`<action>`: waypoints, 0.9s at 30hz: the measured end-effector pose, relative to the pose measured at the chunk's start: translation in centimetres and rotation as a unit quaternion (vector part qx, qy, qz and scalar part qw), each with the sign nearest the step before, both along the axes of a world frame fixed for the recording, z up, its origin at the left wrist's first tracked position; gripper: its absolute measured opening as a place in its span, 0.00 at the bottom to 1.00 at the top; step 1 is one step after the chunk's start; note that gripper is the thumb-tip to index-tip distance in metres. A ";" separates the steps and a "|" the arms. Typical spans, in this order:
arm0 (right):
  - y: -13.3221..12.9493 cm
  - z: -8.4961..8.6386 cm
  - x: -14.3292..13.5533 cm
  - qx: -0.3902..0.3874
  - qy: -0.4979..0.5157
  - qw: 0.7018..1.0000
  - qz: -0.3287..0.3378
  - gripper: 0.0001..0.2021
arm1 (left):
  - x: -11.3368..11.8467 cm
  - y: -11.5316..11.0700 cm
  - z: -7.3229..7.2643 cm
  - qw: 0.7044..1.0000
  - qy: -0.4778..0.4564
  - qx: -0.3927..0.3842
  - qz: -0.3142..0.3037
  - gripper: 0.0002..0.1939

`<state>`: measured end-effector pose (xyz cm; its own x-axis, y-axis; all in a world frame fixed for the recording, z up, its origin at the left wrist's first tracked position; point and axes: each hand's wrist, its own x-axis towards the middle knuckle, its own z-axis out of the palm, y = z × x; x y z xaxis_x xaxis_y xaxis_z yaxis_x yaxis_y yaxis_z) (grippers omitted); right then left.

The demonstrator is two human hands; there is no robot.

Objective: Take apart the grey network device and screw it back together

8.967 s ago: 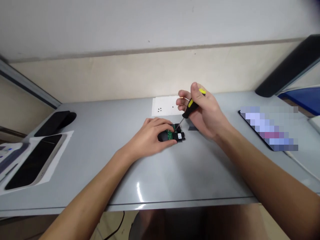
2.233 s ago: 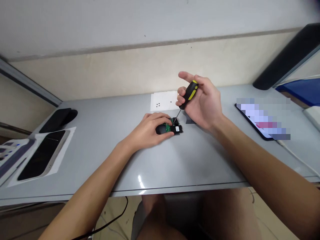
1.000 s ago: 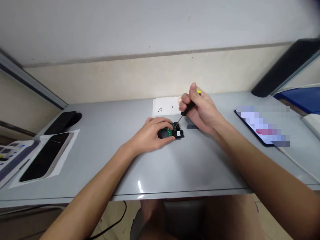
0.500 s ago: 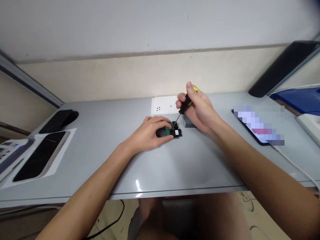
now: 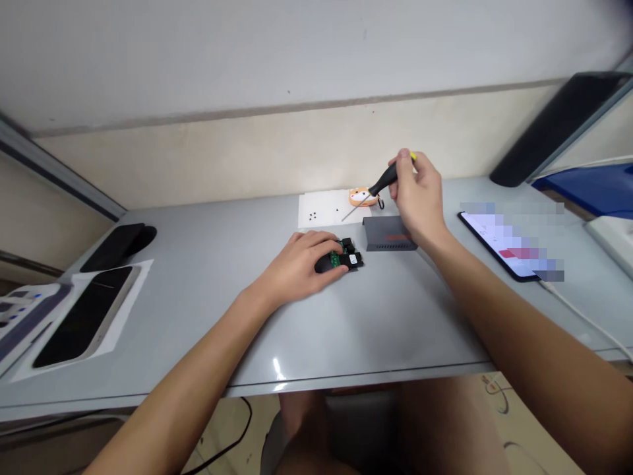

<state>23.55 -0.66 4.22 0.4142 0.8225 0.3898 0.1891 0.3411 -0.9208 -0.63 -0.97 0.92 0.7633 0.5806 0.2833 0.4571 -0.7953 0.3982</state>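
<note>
Grey bench [image 5: 212,264], green circuit board [image 5: 337,259] around the middle, our left grip [image 5: 306,264] clamped on it.
Our right grip [image 5: 420,198] is closed on the screwdriver [image 5: 383,179], tip off the board; grey case [image 5: 389,233] just right, white paper [image 5: 324,206] behind.

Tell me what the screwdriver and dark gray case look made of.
Screwdriver: shaft probably metal, thin and gray; handle perhaps plastic or rubber, matte black with yellow. Dark gray case: perhaps painted metal, given its crisp edges and even, satin surface, though plastic is possible.
</note>
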 end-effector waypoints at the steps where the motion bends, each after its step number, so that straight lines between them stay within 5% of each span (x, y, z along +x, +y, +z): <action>1: 0.2 -0.3 0.4 -0.006 -0.007 1.000 -0.016 0.24 | 0.0 0.0 0.0 1.000 0.000 -0.001 0.001 0.14; 7: 0.6 -1.7 0.9 -0.028 -0.049 0.997 -0.049 0.24 | -0.1 -0.1 0.3 0.999 -0.012 -0.033 -0.002 0.15; 13: 0.3 -1.3 -0.1 -0.066 -0.054 0.996 -0.031 0.22 | -0.6 0.3 0.7 0.998 -0.040 -0.046 0.022 0.20; 18: 0.1 -0.9 -0.4 -0.076 -0.079 0.994 -0.013 0.18 | -0.7 0.6 0.7 0.995 -0.064 -0.019 0.074 0.21; 27: 0.2 -0.6 -0.3 0.007 -0.081 0.996 0.049 0.26 | -0.9 1.2 0.3 0.974 -0.126 -0.014 0.187 0.14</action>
<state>23.26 -0.43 3.58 0.2633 0.8498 0.4566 0.2993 0.3780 -0.8761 -1.49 0.27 1.18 0.4059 0.8146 0.4143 0.5971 -0.5796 0.5546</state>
